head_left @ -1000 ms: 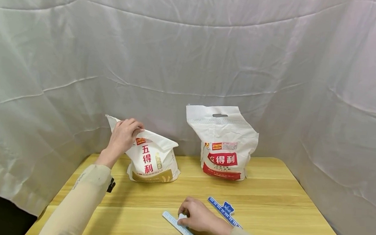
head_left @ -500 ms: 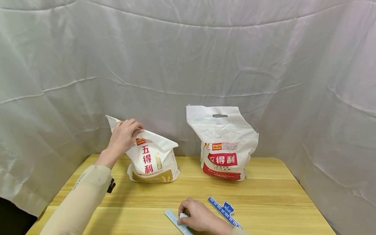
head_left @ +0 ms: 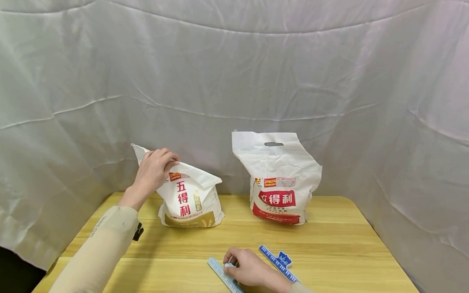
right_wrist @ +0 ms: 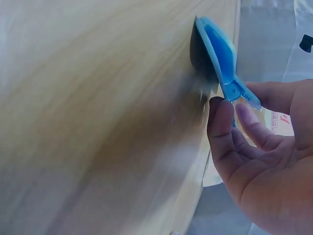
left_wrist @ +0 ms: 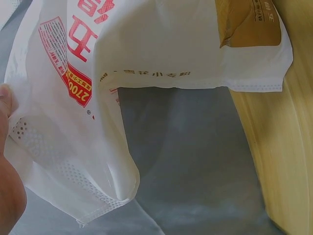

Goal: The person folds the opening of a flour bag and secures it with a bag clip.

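Observation:
At the left of the table, my left hand point(head_left: 151, 171) grips the folded-over top of a white flour bag point(head_left: 192, 199) with red lettering and a gold base band. Its upper edge slants down to the right. In the left wrist view, the bag's perforated strip point(left_wrist: 73, 178) shows below the thumb point(left_wrist: 6, 107). Near the front edge, my right hand point(head_left: 248, 266) pinches the handle of a light blue bag clip point(head_left: 220, 272) with a long bar in a piano-key pattern. The right wrist view shows the clip point(right_wrist: 222, 51) edge-on, its handle between thumb and fingers.
A second white flour bag point(head_left: 282, 184), with a red label and a handle slot, stands upright at the back right. A dark blue piano-key clip point(head_left: 280, 264) lies right of my right hand. Grey cloth point(head_left: 238, 76) hangs behind the wooden table point(head_left: 344, 249).
The light blue clip has shifted slightly right, and its far end has moved a little toward the bags. My right hand has barely moved; my left hand keeps its grip on the bag.

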`<state>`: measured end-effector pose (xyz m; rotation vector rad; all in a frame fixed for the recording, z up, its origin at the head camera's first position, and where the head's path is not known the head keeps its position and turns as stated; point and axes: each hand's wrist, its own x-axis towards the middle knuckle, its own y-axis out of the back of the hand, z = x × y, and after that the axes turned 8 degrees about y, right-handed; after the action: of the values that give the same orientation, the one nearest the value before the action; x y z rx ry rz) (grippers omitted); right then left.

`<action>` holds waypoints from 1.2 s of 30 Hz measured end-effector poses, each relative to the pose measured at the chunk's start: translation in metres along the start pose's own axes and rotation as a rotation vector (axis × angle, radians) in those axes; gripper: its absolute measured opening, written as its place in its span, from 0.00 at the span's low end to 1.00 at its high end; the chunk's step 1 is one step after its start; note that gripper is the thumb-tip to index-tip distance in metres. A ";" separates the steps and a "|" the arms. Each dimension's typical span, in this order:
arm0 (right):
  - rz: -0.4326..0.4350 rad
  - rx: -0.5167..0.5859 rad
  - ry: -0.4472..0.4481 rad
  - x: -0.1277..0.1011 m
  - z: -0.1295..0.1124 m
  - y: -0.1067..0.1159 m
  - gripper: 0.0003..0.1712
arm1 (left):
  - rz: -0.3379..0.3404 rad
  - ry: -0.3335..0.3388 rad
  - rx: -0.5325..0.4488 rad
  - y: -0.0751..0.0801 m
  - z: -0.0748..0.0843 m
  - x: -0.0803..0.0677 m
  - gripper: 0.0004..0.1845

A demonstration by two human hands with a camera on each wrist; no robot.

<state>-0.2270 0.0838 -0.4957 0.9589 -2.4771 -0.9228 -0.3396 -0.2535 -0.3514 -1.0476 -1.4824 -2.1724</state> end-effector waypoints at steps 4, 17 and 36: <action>0.007 0.050 -0.018 0.000 -0.001 0.002 0.09 | -0.002 0.004 -0.003 0.000 0.000 0.000 0.02; 0.102 0.129 -0.028 0.000 -0.011 0.009 0.20 | 0.026 -0.027 -0.018 0.000 -0.001 0.000 0.04; 0.326 0.134 0.078 0.014 -0.024 0.029 0.19 | 0.028 -0.018 -0.017 -0.002 -0.002 0.000 0.03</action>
<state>-0.2387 0.0801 -0.4579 0.5895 -2.5499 -0.6096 -0.3415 -0.2546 -0.3536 -1.0901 -1.4506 -2.1660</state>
